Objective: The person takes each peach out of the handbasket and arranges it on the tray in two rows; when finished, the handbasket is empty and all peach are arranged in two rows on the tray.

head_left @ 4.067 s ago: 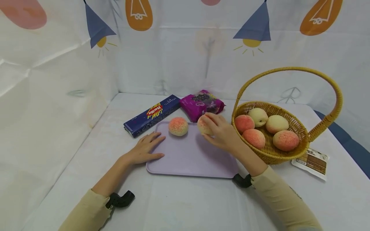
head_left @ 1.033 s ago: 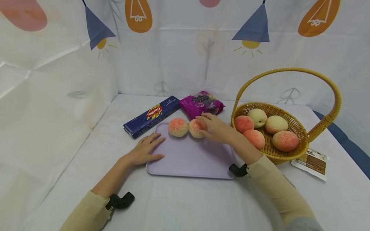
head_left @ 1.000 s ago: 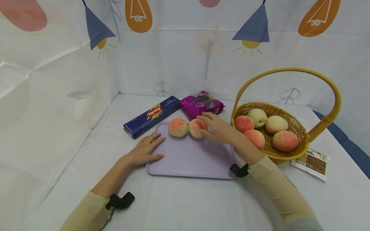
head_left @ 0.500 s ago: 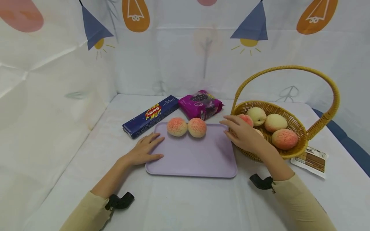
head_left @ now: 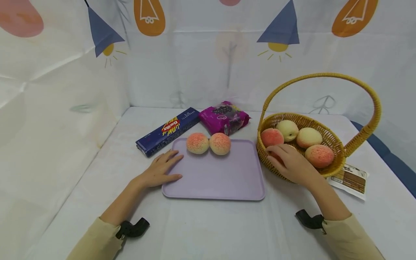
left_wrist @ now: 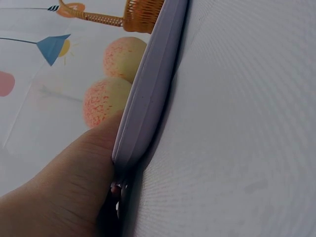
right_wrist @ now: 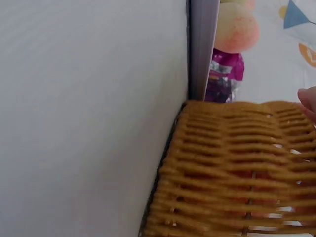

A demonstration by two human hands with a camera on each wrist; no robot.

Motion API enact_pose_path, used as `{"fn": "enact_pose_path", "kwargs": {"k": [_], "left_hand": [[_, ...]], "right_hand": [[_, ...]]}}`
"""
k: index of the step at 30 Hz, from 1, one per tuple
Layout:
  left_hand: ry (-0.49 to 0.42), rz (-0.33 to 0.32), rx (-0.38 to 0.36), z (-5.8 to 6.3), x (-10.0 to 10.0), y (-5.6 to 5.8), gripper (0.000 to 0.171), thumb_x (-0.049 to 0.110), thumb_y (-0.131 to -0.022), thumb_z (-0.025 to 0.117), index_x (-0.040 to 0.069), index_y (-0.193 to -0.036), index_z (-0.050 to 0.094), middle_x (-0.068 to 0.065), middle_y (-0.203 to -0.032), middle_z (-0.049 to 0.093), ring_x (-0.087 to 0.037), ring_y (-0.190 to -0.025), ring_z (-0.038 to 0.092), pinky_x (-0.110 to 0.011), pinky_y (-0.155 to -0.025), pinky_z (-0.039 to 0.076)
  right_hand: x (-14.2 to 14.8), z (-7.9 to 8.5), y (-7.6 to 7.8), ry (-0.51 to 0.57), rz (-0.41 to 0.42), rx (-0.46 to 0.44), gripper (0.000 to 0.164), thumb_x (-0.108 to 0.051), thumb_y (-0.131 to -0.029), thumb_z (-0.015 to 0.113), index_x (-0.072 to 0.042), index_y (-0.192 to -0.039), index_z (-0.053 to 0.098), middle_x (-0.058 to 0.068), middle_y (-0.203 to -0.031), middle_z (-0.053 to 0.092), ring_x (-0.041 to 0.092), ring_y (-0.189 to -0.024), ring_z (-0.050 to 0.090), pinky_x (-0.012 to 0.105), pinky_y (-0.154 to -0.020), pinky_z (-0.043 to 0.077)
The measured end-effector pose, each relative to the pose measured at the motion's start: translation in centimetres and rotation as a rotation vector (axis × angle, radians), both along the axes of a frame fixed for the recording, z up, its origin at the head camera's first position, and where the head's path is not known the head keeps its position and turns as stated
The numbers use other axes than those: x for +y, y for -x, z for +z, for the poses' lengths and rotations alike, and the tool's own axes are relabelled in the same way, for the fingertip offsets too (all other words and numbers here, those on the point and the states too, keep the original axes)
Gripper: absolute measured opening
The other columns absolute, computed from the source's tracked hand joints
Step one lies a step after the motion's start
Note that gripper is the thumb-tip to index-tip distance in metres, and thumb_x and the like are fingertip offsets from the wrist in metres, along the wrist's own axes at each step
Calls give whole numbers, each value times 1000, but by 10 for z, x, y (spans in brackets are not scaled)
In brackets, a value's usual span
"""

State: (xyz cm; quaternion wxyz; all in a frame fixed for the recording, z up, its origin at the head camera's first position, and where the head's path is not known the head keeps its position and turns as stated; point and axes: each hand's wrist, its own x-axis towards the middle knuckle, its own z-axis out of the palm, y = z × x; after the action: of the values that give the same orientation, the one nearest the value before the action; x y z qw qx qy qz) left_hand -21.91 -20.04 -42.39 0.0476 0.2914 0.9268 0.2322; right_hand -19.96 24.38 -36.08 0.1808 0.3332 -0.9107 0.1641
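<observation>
My left hand [head_left: 159, 172] rests with spread fingers on the left edge of a lilac tray [head_left: 214, 180]; the left wrist view has the thumb [left_wrist: 74, 168] along its side. Two peaches [head_left: 220, 144] sit side by side near the tray's back edge. To the right stands a wicker basket [head_left: 329, 139] holding several more peaches [head_left: 320, 156]. My right hand [head_left: 292, 164] is over the basket's front left rim, fingers bent downward. It covers nearly all of one peach in there. The right wrist view catches only a fingertip [right_wrist: 308, 102] above the woven wall.
Behind the tray lie a blue Barilla spaghetti box [head_left: 169, 131] and a purple snack bag [head_left: 224, 118]. A brown and white packet [head_left: 350, 180] pokes out from under the basket's right side. The basket's tall handle [head_left: 325, 75] arches over it.
The right hand set a peach on the tray beside the other one, let go, and moved right to the basket. The left hand has stayed on the tray edge.
</observation>
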Motion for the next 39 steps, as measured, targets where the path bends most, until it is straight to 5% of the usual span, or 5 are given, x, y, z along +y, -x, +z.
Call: {"fn": "enact_pose_path", "kwargs": {"k": [8, 17, 29, 39], "left_hand": [[13, 7, -2, 0, 0, 0, 72, 49, -85, 57, 14, -143, 32, -13, -149, 20, -34, -136, 12, -55, -106, 9], [-2, -3, 6, -1, 1, -1, 72, 48, -85, 57, 14, -143, 33, -14, -148, 21, -36, -136, 12, -57, -105, 10], [6, -3, 17, -1, 0, 0, 72, 47, -85, 58, 13, -143, 33, -15, -148, 21, -36, -136, 12, -57, -105, 9], [7, -3, 15, 0, 0, 0, 72, 46, -85, 58, 13, -143, 33, -14, -148, 21, -36, -136, 12, -55, -105, 10]], "right_hand": [[24, 2, -3, 4, -121, -100, 23, -14, -94, 50, -1, -111, 59, 17, -110, 54, 34, -106, 46, 51, -89, 35], [43, 6, 0, 13, -246, -273, 32, -13, -91, 56, 3, -117, 52, 30, -123, 40, 49, -114, 34, 64, -89, 29], [43, 5, 14, -236, -242, -250, 64, -20, -74, 75, 1, -126, 43, 26, -121, 43, 48, -110, 42, 61, -84, 38], [42, 2, 15, -201, -230, -182, 59, -19, -74, 75, 3, -121, 47, 26, -120, 45, 50, -103, 44, 61, -81, 38]]}}
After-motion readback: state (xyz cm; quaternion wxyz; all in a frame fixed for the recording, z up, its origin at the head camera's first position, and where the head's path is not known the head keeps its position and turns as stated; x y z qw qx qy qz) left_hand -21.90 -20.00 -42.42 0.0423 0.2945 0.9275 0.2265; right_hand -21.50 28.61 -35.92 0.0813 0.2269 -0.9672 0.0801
